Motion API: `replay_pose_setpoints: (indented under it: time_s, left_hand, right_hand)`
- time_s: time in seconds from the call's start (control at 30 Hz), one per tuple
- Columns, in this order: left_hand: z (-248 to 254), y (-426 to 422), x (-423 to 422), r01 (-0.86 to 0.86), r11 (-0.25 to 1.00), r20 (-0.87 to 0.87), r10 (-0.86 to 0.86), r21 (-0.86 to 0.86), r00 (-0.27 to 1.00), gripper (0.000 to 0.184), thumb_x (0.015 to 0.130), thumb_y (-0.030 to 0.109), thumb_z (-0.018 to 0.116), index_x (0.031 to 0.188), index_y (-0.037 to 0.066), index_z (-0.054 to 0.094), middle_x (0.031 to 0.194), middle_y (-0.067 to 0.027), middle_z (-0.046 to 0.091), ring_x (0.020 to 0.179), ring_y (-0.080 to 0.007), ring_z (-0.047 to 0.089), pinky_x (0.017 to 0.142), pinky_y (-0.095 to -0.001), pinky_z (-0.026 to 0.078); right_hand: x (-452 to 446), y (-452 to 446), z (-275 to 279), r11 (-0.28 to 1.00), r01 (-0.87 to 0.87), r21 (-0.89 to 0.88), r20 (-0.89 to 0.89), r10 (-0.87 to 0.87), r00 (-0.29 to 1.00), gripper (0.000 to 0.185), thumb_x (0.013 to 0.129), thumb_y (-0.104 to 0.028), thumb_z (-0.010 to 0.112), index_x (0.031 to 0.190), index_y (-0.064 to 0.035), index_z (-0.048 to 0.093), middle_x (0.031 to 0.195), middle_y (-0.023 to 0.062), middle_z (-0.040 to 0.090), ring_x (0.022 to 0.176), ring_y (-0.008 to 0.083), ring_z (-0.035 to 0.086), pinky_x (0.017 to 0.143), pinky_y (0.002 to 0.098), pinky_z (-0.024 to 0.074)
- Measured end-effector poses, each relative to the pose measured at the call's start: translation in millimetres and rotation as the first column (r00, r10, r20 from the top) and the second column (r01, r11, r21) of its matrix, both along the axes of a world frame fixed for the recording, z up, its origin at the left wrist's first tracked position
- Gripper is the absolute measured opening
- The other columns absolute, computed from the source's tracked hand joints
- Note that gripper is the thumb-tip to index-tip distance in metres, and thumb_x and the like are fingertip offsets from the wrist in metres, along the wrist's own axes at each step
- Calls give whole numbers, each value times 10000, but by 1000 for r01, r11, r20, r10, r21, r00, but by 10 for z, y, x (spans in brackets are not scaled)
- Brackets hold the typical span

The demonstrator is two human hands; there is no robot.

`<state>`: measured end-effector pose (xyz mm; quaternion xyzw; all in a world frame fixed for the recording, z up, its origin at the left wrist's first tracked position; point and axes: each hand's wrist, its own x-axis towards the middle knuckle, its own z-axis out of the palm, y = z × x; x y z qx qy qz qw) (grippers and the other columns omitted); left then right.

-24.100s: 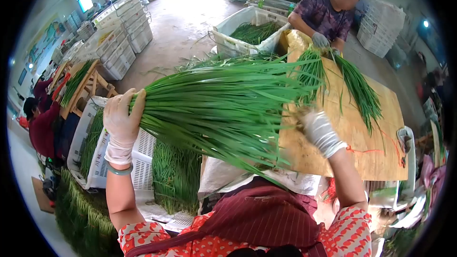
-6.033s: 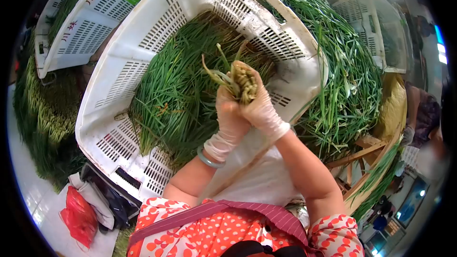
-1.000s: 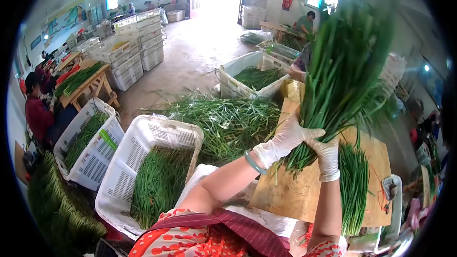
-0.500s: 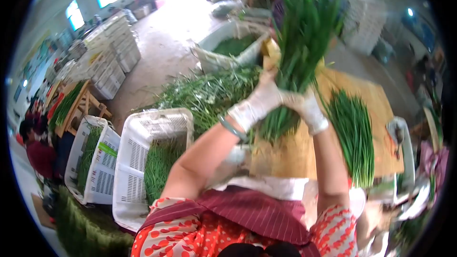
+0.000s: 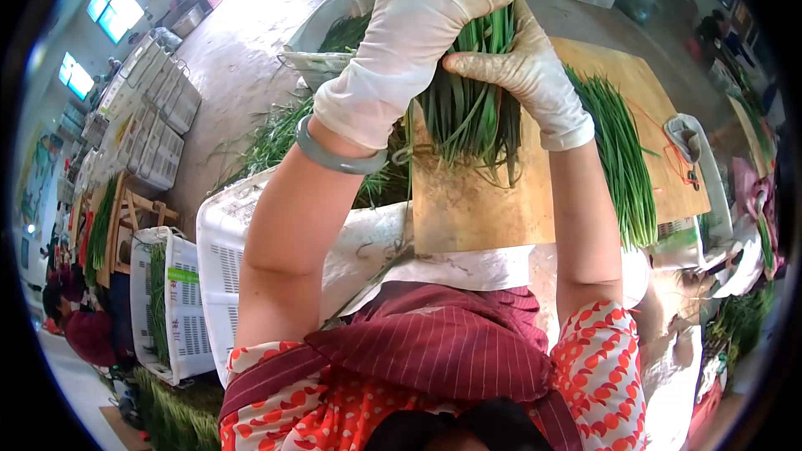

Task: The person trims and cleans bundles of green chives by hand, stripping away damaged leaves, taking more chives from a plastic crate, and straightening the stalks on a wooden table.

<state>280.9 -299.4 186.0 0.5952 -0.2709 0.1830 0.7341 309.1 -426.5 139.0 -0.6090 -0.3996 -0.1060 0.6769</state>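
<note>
In gloves, my left hand [image 5: 409, 46] and my right hand [image 5: 539, 75] are both wrapped round a thick bunch of green chives [image 5: 472, 108], one from each side. The bunch is upright above the wooden board [image 5: 476, 221], its leaf ends hanging below my hands and its top cut off by the frame. A bangle [image 5: 334, 154] circles my left wrist. Beside my right forearm, a second pile of chives [image 5: 614, 159] lies along the board, white stem ends towards me.
Loose chives [image 5: 271, 142] lie left of the board, with a white crate [image 5: 221, 259] nearer me. A sack [image 5: 322, 67] of greens stands beyond. Scissors [image 5: 692, 179] with red string lie at the board's right. Another person [image 5: 88, 334] sits far left.
The bunch has come lower and nearer to me, with both hands still round it. The view has tilted down and shifted. The second pile stays on the board.
</note>
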Motion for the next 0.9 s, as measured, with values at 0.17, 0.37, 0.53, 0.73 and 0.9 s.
replay_pose_setpoints:
  time_s: [0.17,0.37,0.53,0.73,0.9]
  left_hand:
    - [-296,10,247,-10,998,-22,11,56,1000,297,667,23,741,947,8,641,879,-52,667,754,-144,626,691,-262,498]
    - [-413,-91,358,-9,998,-144,18,62,989,443,618,28,788,1018,13,597,918,-50,644,829,-137,594,746,-273,485]
    - [-293,-71,506,-254,924,-109,294,284,949,285,685,92,757,931,-8,655,828,-89,670,710,-140,624,661,-263,506]
    - [-297,319,717,-270,957,-238,289,109,927,202,675,108,737,824,0,653,732,-75,639,543,-151,583,521,-288,506]
    - [-212,911,910,-257,955,-373,186,-150,909,134,808,67,614,914,-14,602,760,-91,616,653,-185,608,597,-311,526]
  right_hand:
    - [136,-43,-244,995,-26,-95,-193,7,981,710,646,-100,811,1229,26,427,1075,80,581,959,151,567,845,279,478]
    - [272,7,-508,955,192,-228,12,-194,981,760,603,-229,819,1202,52,445,1080,165,586,1004,215,551,892,314,435]
    - [429,102,-562,971,135,-196,-87,-155,984,984,545,-351,844,1279,67,340,1185,223,514,1105,294,505,973,324,387]
    - [351,28,-1756,867,98,-488,-176,-208,962,1052,506,-305,857,1351,-44,287,1226,202,509,1159,312,482,1007,345,363]
    - [95,173,-2251,871,181,-456,-322,-351,879,587,726,-365,717,1175,-68,483,1024,205,609,974,363,575,819,396,467]
